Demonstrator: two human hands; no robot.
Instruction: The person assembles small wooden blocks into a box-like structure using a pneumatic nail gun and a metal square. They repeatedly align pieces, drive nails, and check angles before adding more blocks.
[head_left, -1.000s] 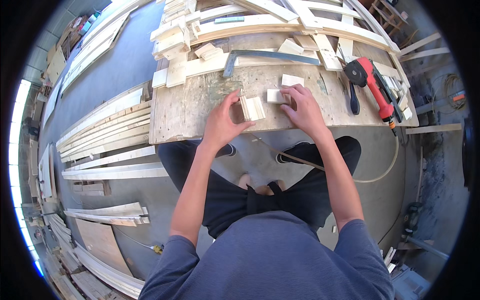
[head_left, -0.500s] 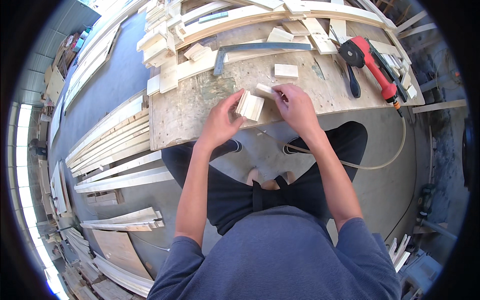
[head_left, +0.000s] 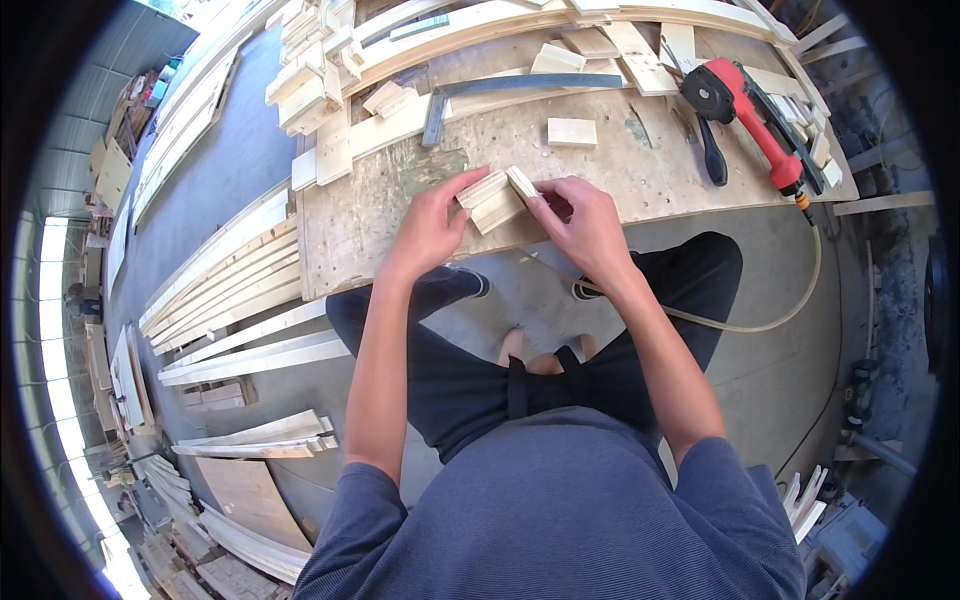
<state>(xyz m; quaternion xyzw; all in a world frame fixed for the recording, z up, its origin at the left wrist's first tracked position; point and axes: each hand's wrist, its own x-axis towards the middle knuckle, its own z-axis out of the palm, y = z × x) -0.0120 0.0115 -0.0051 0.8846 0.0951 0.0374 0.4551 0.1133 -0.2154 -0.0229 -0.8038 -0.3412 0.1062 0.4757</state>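
Near the workbench's front edge, my left hand grips a pale wooden block by its left end, thumb and fingers on either side. The block looks built of several layers. My right hand pinches a small flat wood piece that stands on edge against the block's right end. Just beyond them lies another small rectangular wood piece on the plywood bench top.
Behind my hands lies a dark metal try square. A red air nailer with a hose rests at the right of the bench. Wood offcuts and boards crowd the far left. Long planks lie left of the bench.
My right hand has brought the flat piece leftward against the block's end and turned it. My left hand has tilted the block so its right end faces the piece.
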